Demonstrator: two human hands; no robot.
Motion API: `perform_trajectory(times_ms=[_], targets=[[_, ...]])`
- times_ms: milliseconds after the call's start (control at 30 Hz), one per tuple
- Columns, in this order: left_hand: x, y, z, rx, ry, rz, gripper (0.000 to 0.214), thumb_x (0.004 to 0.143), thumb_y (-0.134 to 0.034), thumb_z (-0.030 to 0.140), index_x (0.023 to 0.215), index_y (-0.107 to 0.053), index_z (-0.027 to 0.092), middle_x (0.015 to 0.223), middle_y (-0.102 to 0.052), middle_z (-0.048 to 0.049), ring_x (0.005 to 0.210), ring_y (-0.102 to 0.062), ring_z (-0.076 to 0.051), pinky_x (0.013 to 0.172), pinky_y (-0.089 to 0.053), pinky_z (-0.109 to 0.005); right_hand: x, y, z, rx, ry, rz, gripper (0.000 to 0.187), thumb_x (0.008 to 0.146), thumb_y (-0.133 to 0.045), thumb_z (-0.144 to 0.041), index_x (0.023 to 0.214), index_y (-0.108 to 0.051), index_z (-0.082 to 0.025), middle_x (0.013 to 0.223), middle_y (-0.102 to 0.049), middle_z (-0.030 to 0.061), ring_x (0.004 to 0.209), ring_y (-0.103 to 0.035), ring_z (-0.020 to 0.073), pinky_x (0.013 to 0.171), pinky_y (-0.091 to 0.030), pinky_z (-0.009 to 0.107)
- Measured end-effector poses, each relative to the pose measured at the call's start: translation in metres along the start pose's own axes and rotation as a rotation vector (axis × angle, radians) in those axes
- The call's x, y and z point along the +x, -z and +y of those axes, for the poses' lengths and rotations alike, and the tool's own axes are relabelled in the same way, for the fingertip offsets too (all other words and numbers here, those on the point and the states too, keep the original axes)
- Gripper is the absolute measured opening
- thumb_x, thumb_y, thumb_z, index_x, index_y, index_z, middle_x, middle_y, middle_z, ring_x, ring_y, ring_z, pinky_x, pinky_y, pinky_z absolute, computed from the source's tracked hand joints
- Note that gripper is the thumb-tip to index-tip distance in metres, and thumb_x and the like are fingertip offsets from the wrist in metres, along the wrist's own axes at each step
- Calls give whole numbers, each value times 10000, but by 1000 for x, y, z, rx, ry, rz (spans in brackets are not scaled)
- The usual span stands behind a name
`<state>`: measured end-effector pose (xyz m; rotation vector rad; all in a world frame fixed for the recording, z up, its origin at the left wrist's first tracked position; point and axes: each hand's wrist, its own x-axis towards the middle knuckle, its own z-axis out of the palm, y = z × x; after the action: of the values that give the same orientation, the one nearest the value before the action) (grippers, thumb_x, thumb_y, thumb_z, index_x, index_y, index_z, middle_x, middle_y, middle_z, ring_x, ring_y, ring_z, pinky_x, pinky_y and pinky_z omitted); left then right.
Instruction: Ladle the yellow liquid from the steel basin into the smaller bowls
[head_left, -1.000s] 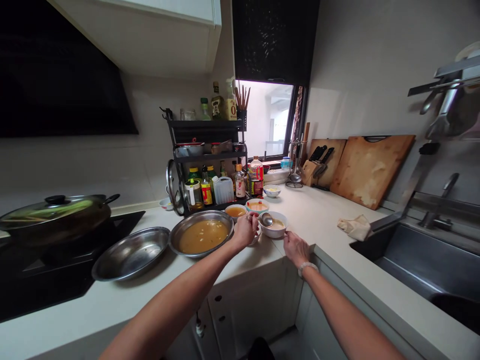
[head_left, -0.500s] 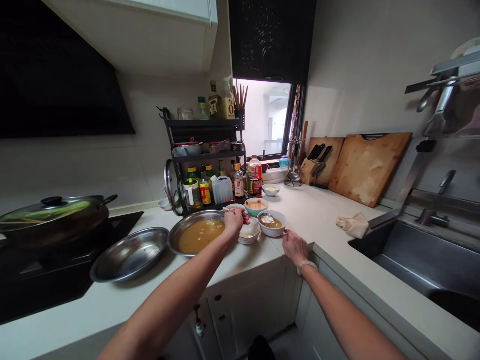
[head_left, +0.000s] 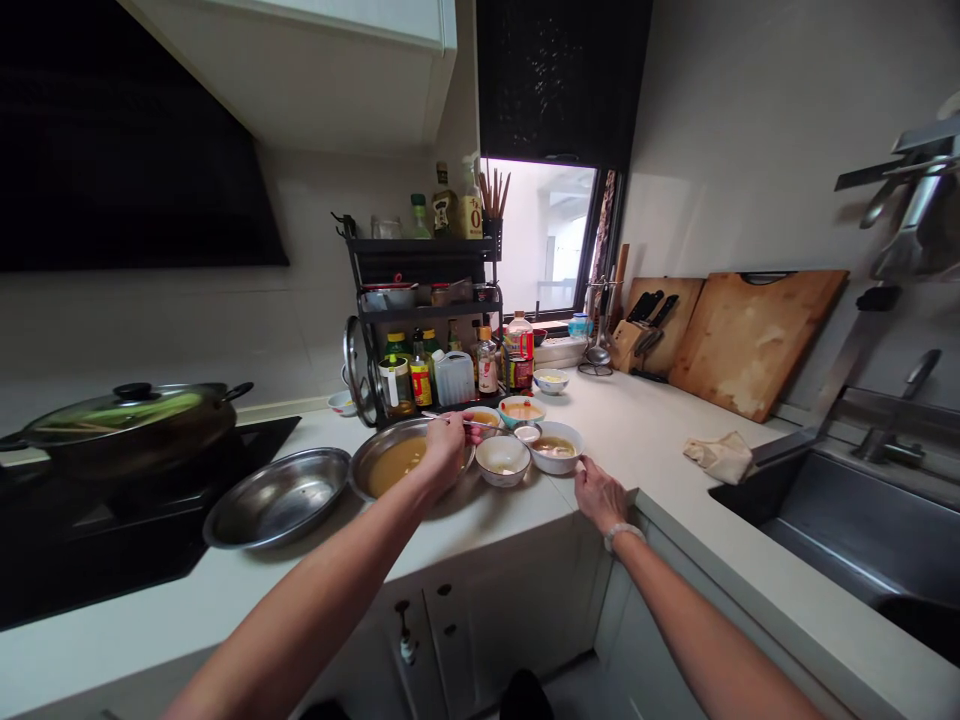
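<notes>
My left hand [head_left: 448,445] is closed around the handle of a metal ladle [head_left: 527,432], whose scoop hangs at the left rim of a white bowl [head_left: 556,462] of broth. The fingers of my right hand [head_left: 600,492] grip that bowl's right edge as it stands on the counter. Just left of it sits a second bowl [head_left: 502,478] with a little liquid inside. Under my left hand is a wide metal basin [head_left: 367,490] of cloudy yellowish broth, partly hidden by hand and forearm. Behind are a green-rimmed bowl [head_left: 523,420] and a bowl of yellow liquid [head_left: 484,416].
An oval metal basin [head_left: 255,535] stands near the stove, where a lidded pan [head_left: 135,425] rests. A black rack [head_left: 420,312] of bottles is at the back. Rightward are a knife block [head_left: 626,345], cutting boards [head_left: 761,340], a cloth [head_left: 718,456] and the sink [head_left: 810,520].
My left hand has moved left, drawing the ladle scoop from inside the white bowl to its left rim. My right hand stays at the bowl. The view has shifted slightly.
</notes>
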<state>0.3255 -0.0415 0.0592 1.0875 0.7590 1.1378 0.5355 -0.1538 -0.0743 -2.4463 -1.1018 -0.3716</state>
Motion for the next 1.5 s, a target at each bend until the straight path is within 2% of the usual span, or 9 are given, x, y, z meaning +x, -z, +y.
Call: perform_trajectory(times_ms=[167, 367, 567, 800, 900, 1000, 1167, 1367, 1500], targets=[[-5, 33, 22, 7, -41, 37, 204, 779, -386, 89, 749, -587, 95, 477, -580, -29, 402, -517, -96, 445, -412, -198, 1, -2, 2, 2, 5, 9, 380, 880, -354, -229, 1211, -540, -209, 990, -677, 87, 815, -635, 202, 677, -395, 278], [-10, 87, 48, 20, -128, 75, 162, 748, -428, 114, 756, -588, 89, 500, -593, -34, 414, -515, -93, 454, -419, -196, 1, -2, 1, -8, -1, 1, 378, 888, -351, -239, 1209, -546, -200, 993, -680, 90, 789, -637, 200, 651, -387, 275], [-24, 135, 58, 187, -246, 139, 161, 756, -444, 171, 780, -585, 97, 535, -606, -34, 461, -557, -124, 457, -450, -220, 1, 0, 1, -9, 4, 1, 385, 886, -352, -231, 1215, -549, -195, 996, -681, 97, 787, -638, 210, 654, -393, 286], [-46, 158, 54, 719, -476, 3, 204, 791, -449, 247, 848, -617, 147, 528, -571, 4, 435, -526, -133, 460, -438, -237, 1, 3, 0, -10, -1, -26, 420, 889, -325, -242, 1253, -529, -195, 1059, -664, 110, 830, -637, 226, 682, -418, 307], [-50, 162, 50, 791, -611, -89, 162, 758, -521, 226, 847, -652, 189, 582, -592, -2, 514, -539, -130, 560, -455, -229, 0, 3, -1, -20, -5, -45, 420, 891, -328, -250, 1261, -518, -200, 1087, -653, 110, 837, -638, 222, 690, -424, 305], [-50, 160, 45, 725, -682, -144, 155, 722, -581, 191, 845, -673, 216, 698, -634, -26, 625, -575, -132, 645, -458, -212, 1, 6, -3, -30, -8, -62, 408, 892, -323, -249, 1248, -515, -196, 1084, -654, 115, 851, -643, 227, 698, -428, 311], [-40, 137, 42, 498, -527, 20, 146, 765, -537, 214, 858, -644, 181, 607, -609, -8, 449, -534, -115, 464, -428, -211, 7, 14, -5, -73, -1, -184, 377, 877, -360, -256, 1206, -526, -173, 971, -680, 140, 878, -653, 246, 737, -438, 334], [-29, 79, 39, 192, -485, -23, 206, 816, -448, 293, 852, -583, 142, 583, -609, -23, 476, -571, -139, 448, -465, -236, 10, 15, -6, -87, 0, -186, 355, 884, -346, -281, 1138, -562, -158, 924, -683, 156, 877, -657, 269, 747, -449, 369], [-31, 34, 22, 239, -472, -141, 207, 829, -421, 272, 871, -573, 138, 556, -591, -15, 419, -542, -122, 408, -444, -220, 7, 15, -6, -85, 7, -173, 354, 892, -335, -282, 1143, -559, -172, 937, -684, 143, 894, -655, 257, 753, -450, 359]])
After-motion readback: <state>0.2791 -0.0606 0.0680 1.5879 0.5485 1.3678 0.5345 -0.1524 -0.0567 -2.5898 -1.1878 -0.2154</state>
